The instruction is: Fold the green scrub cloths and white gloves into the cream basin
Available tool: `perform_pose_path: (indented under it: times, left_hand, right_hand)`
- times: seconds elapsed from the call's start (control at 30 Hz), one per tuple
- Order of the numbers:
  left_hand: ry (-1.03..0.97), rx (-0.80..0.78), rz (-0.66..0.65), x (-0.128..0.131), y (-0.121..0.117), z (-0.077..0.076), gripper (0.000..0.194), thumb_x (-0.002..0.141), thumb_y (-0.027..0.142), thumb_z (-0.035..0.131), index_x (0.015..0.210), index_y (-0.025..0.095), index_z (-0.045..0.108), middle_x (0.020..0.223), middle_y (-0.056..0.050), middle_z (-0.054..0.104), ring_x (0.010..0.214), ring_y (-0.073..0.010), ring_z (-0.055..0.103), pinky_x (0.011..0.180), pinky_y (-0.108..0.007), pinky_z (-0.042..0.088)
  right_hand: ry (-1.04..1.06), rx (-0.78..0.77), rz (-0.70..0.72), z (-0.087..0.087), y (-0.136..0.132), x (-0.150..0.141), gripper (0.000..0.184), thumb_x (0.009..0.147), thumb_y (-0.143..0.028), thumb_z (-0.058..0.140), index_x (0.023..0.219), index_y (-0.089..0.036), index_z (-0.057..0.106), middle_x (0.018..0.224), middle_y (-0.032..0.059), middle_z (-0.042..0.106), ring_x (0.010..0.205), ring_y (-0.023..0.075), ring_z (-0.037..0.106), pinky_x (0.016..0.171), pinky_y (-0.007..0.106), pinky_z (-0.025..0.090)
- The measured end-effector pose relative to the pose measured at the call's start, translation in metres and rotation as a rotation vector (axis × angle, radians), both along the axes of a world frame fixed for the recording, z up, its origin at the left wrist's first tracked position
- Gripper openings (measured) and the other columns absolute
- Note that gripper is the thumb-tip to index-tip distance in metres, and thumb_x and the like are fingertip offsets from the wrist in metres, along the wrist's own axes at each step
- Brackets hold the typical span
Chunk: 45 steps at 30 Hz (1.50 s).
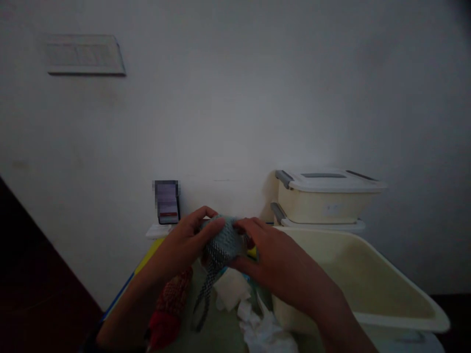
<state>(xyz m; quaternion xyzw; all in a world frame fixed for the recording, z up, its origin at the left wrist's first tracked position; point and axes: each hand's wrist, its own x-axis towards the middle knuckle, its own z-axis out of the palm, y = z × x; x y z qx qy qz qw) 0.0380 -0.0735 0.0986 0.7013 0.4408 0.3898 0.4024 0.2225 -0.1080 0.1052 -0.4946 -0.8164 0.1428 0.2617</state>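
Between my two hands, above the table, is a small pale blue-grey knitted piece (225, 241) with a dark-and-white patterned edge. A band of that same pattern hangs from it toward the table and splits into two ends. My left hand (196, 234) grips its left side, thumb across the front. From the right, my right hand (267, 250) pinches it with fingers over the top and thumb below. Under my left forearm lies a red knitted item (171, 299). A cream-coloured folded piece (231, 289) and crumpled white material (263, 328) lie below my hands.
A large cream tub (401, 314) stands at the right. Behind it are stacked lidded storage boxes (320, 206) with grey handles. A phone (168, 203) stands upright at the table's back left, against the pale wall (221, 108). A white panel (84, 55) is mounted higher up.
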Motion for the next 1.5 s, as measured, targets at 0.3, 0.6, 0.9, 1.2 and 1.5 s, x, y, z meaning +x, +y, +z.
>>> perform_pose_path:
  times: [0.3, 0.6, 0.9, 1.2, 1.5]
  left_hand:
    - [-0.234, -0.085, -0.256, -0.017, -0.017, 0.005, 0.019, 0.075, 0.022, 0.071, 0.093, 0.021, 0.064, 0.085, -0.002, 0.07, 0.079, -0.0173, 0.067, 0.071, -0.026, 0.055]
    - [-0.093, -0.051, -0.145, -0.021, -0.014, 0.006, 0.021, 0.081, 0.039, 0.062, 0.078, 0.019, 0.065, 0.073, -0.001, 0.064, 0.064, -0.0149, 0.058, 0.054, -0.022, 0.048]
    - [-0.028, 0.057, -0.106, -0.001, -0.015, 0.005, 0.025, 0.086, 0.041, 0.055, 0.075, 0.019, 0.059, 0.065, 0.004, 0.052, 0.059, -0.011, 0.05, 0.053, -0.019, 0.044]
    - [0.02, 0.061, -0.107, 0.002, -0.011, -0.004, 0.031, 0.09, 0.041, 0.047, 0.078, 0.018, 0.063, 0.071, 0.0, 0.061, 0.069, -0.0168, 0.059, 0.068, -0.028, 0.05]
    - [-0.095, -0.031, -0.309, -0.005, -0.003, -0.01, 0.012, 0.085, 0.025, 0.059, 0.093, 0.017, 0.062, 0.087, -0.003, 0.067, 0.084, -0.0177, 0.063, 0.082, -0.032, 0.05]
  right_hand:
    - [0.099, -0.067, 0.094, 0.007, -0.008, 0.011, 0.009, 0.088, -0.018, 0.053, 0.084, -0.019, 0.06, 0.081, 0.0023, 0.067, 0.072, 0.0171, 0.059, 0.071, 0.031, 0.044]
    - [0.344, 0.069, -0.086, 0.005, 0.003, 0.019, 0.009, 0.091, -0.025, 0.049, 0.1, -0.023, 0.049, 0.079, -0.0008, 0.06, 0.066, 0.0136, 0.056, 0.057, 0.024, 0.042]
    - [0.374, -0.06, 0.118, 0.004, 0.0, 0.006, 0.012, 0.09, -0.031, 0.054, 0.091, -0.021, 0.061, 0.082, -0.0013, 0.065, 0.075, 0.0119, 0.06, 0.065, 0.024, 0.046]
    - [0.283, -0.132, 0.086, -0.004, 0.004, 0.009, 0.031, 0.081, -0.037, 0.067, 0.105, -0.02, 0.059, 0.101, 0.0073, 0.065, 0.088, 0.0204, 0.064, 0.078, 0.035, 0.052]
    - [0.378, -0.156, 0.164, -0.006, 0.002, 0.009, 0.029, 0.091, -0.033, 0.053, 0.119, -0.026, 0.045, 0.11, 0.0074, 0.064, 0.092, 0.018, 0.065, 0.08, 0.035, 0.054]
